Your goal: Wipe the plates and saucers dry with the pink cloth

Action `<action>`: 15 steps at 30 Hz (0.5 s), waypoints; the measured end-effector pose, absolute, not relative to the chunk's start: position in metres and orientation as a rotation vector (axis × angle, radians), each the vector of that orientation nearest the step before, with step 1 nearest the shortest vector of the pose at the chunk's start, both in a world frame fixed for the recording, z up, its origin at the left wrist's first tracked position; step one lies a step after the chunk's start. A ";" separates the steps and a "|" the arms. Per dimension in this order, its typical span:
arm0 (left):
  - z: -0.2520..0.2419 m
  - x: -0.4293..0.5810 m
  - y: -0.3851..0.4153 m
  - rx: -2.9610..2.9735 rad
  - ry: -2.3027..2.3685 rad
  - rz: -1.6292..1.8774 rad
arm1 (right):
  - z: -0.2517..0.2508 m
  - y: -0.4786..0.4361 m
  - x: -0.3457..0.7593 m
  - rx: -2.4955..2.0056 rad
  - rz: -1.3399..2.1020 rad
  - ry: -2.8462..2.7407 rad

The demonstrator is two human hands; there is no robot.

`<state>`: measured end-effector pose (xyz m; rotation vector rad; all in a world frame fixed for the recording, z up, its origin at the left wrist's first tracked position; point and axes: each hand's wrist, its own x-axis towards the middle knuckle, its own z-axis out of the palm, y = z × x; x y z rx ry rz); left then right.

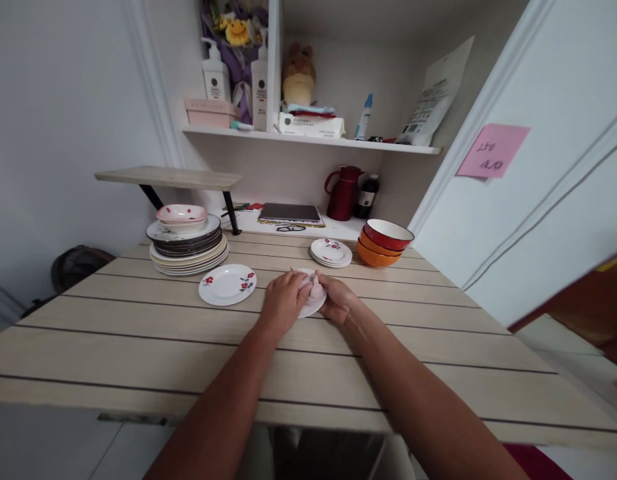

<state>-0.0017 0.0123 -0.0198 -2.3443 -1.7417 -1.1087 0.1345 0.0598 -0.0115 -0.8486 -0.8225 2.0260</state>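
White china, red blossoms, pale wood.
The plate (pixel 227 284) and small stack (pixel 331 252) are white with red flowers, the saucer (pixel 313 309) white, the bowls (pixel 386 243) red over orange, the jug (pixel 343 193) dark red, the note (pixel 492 151) pink, the worktop (pixel 138 320) beige with dark lines.

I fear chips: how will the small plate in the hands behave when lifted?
The plate looks like glazed ceramic, so probably stiff, smooth and somewhat slippery; the left hand and right hand hold its edges. Small and thin, it is likely light. It would probably chip or break if dropped on the hard table.
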 end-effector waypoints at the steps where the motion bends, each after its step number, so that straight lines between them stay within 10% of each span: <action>1: -0.020 -0.002 0.012 -2.342 -1.743 -1.108 | -0.011 0.059 0.134 -0.852 2.021 -0.828; 15: -0.022 -0.001 0.014 -2.308 -1.779 -1.112 | -0.013 0.061 0.131 -0.920 1.961 -0.864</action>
